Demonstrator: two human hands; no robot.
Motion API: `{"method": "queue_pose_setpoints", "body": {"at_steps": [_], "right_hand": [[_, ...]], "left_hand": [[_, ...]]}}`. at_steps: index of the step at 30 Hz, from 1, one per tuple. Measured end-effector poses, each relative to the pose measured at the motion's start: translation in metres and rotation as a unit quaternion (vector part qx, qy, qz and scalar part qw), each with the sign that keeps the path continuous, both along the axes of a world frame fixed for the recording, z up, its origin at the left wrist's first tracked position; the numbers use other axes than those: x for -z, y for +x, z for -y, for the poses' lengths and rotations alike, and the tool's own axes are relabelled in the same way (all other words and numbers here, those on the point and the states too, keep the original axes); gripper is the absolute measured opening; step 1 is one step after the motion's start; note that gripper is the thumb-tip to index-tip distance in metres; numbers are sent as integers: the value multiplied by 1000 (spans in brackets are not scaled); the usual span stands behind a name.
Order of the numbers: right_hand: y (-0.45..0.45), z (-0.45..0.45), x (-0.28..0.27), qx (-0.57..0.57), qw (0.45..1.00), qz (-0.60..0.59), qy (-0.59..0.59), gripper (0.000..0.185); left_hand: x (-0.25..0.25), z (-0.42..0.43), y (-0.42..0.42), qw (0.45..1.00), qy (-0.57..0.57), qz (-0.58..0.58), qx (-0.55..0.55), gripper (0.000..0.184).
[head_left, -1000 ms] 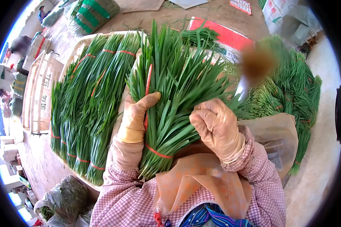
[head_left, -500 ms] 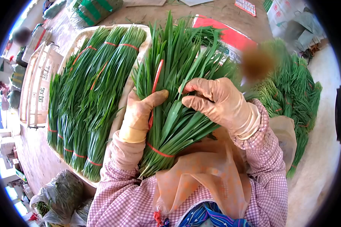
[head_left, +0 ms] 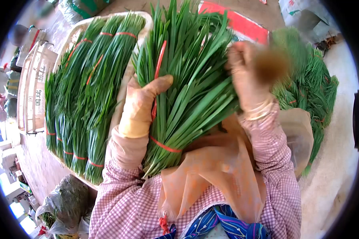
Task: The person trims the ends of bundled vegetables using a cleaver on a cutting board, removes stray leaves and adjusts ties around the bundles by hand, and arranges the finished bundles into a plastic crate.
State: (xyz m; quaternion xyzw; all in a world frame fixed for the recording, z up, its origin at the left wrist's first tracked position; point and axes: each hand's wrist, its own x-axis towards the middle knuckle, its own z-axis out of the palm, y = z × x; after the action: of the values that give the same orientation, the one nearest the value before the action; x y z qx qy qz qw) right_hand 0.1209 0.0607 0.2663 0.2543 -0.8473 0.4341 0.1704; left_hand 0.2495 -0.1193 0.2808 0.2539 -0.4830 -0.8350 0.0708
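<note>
Green, flat-leaved and full, the bundle (head_left: pixel 187 91) fans upward at the centre of my feed, just right of a white tray (head_left: pixel 148 20). I see the gloved left hand (head_left: pixel 143 95) grasping it, thumb laid across the front of the leaves, its other fingers mostly hidden. A red strip (head_left: pixel 160 59) runs lengthwise along the bundle's left side, passing close by that thumb, and a red band (head_left: pixel 165 145) rings the lower stems. At the right edge of the leaves I find the gloved right hand (head_left: pixel 245 75), blurred and partly obscured; I cannot tell whether it grips any blades. Inside the tray, tied bundles (head_left: pixel 83 95) lie side by side with red bands near their ends. Off to the right I make out a heap of greens (head_left: pixel 307 87), and at lower left a filled plastic bag (head_left: pixel 66 203).
</note>
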Motion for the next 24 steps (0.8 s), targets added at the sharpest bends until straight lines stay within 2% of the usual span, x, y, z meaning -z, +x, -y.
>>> {"method": "queue_pose_setpoints", "body": {"at_steps": [2, 3, 5, 7, 8, 10, 12, 13, 17, 22, 24], "right_hand": [[-41, -41, 4, 18, 978, -166, 127, 8], [-54, -60, 6, 53, 946, -256, 192, 15], [-31, -52, -35, 51, 955, -245, 158, 19], [7, -34, -47, 48, 966, -222, 125, 22], [28, -18, -41, -63, 955, -263, 123, 25], [56, 3, -24, -278, 895, -331, 112, 33], [64, 6, 0, -253, 916, -255, 176, 38], [67, 2, 8, -263, 917, -231, 189, 45], [91, -9, 5, -236, 925, -191, 228, 38], [103, -16, 8, -188, 940, -196, 208, 34], [105, -17, 9, -183, 941, -194, 208, 34]], "left_hand": [[2, 0, 1, 1000, -4, -16, -20, 43], [5, 1, 1, 1000, -8, -14, -20, 41], [2, 1, 0, 1000, -25, 4, -12, 37], [0, -1, 0, 999, -32, -6, -3, 37], [0, -2, -2, 999, -39, -12, 11, 36], [0, -4, -4, 999, -17, -31, 1, 39], [5, -3, -2, 997, 33, -65, -32, 46], [14, 7, 1, 999, 20, -39, -9, 59], [26, 13, 5, 998, 46, -27, 18, 56], [33, 15, 7, 999, 43, -15, 25, 52], [28, 12, 8, 999, 28, 39, 14, 52]]}}
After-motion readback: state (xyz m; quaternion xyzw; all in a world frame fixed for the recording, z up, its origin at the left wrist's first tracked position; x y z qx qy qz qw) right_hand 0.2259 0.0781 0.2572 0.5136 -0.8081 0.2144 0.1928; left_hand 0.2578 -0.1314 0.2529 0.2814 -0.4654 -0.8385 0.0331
